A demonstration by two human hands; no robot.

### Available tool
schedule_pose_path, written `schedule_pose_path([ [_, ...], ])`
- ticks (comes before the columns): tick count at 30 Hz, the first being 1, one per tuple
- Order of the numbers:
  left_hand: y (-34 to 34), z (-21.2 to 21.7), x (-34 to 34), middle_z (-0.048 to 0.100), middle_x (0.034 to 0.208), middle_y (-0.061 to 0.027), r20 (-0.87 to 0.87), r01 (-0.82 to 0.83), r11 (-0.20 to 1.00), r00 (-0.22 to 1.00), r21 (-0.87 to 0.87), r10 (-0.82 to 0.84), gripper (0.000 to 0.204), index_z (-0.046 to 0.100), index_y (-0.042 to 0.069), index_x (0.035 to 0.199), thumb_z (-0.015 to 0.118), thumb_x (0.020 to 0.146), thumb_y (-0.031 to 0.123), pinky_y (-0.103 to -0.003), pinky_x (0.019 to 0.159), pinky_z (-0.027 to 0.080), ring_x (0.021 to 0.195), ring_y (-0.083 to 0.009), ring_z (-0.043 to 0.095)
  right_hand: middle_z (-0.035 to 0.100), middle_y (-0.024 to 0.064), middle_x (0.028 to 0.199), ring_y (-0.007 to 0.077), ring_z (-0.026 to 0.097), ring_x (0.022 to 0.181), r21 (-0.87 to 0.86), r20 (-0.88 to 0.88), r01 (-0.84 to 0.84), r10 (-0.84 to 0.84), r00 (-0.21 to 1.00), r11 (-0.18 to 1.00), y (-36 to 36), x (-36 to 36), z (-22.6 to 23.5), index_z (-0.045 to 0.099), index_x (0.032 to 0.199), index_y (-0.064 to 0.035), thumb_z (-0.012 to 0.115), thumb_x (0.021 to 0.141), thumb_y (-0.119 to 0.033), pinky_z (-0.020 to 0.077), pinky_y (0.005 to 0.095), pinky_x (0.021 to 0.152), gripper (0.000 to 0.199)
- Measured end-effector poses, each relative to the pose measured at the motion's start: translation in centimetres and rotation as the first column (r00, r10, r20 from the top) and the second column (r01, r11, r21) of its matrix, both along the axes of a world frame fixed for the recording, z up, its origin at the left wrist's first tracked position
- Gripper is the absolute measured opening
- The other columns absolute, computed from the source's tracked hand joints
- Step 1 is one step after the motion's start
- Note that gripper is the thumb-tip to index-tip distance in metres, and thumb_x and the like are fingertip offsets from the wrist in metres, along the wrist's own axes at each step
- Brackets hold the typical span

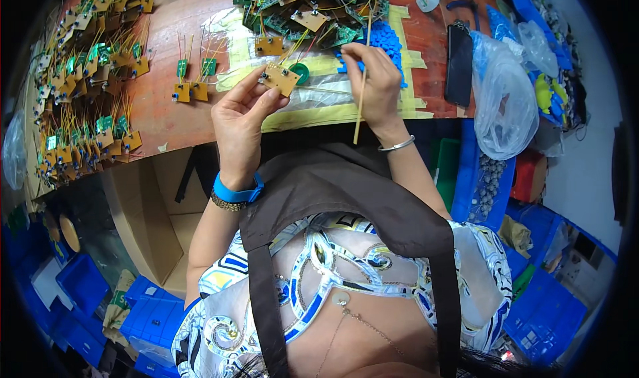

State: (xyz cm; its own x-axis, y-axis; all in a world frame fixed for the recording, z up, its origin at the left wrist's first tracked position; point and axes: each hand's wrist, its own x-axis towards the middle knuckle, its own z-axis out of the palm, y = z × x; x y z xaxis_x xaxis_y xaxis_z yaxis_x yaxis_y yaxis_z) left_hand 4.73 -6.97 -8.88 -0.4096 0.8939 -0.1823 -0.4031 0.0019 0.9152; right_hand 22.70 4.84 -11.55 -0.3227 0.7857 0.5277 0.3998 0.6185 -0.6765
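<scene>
Head view: left hand (241,115) pinches small tan board (280,78); right hand (373,85) grips yellow wires (360,112) (2, maybe). Risk: wires slip, snag on blue parts (384,40).

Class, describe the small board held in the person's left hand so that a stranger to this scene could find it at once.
Start at the reddish-brown workbench and find the yellow-taped patch near its front edge. Just above that patch, the left hand pinches a small tan square circuit board. Unlike the many similar boards lying in piles and rows on the bench, it is lifted off the surface, between fingertips.
</scene>
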Motion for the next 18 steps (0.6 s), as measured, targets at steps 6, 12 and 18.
schedule_pose_path([
  [6,0.1,0.0,-0.1,0.064,0.092,-0.0079,-0.017,-0.001,1.0,1.0,0.001,0.001,0.039,0.056,-0.006,0.125,0.065,0.087,-0.003,-0.027,0.076,0.057,0.081,-0.0166,0.067,0.063,0.0088,0.078,0.028,0.06,0.076,0.232,0.245,-0.007,-0.051,0.968,0.973,0.9,-0.6,-0.2,0.065,0.09,-0.0051,0.074,0.067,0.001,0.0477,0.0378,0.066,0.025],
  [12,0.1,-0.3,0.1,0.064,0.092,-0.0079,-0.058,0.007,1.0,0.998,0.02,-0.006,0.038,0.056,-0.007,0.125,0.065,0.088,-0.003,-0.027,0.075,0.057,0.081,-0.016,0.067,0.063,0.0079,0.079,0.026,0.061,0.075,0.256,0.276,-0.04,-0.033,0.961,0.966,0.9,-0.8,-0.2,0.065,0.088,-0.0062,0.074,0.068,0.002,0.0475,0.0359,0.066,0.023],
  [18,0.1,0.3,0.6,0.066,0.091,-0.0084,-0.045,0.1,0.995,0.994,-0.02,-0.101,0.036,0.056,-0.008,0.124,0.063,0.089,-0.003,-0.026,0.075,0.057,0.08,-0.0156,0.067,0.065,0.0072,0.08,0.0221,0.062,0.075,0.042,-0.148,-0.254,0.258,0.955,0.966,-2.4,-3.2,4.4,0.065,0.085,-0.0059,0.075,0.07,0.004,0.0483,0.031,0.065,0.02],
])
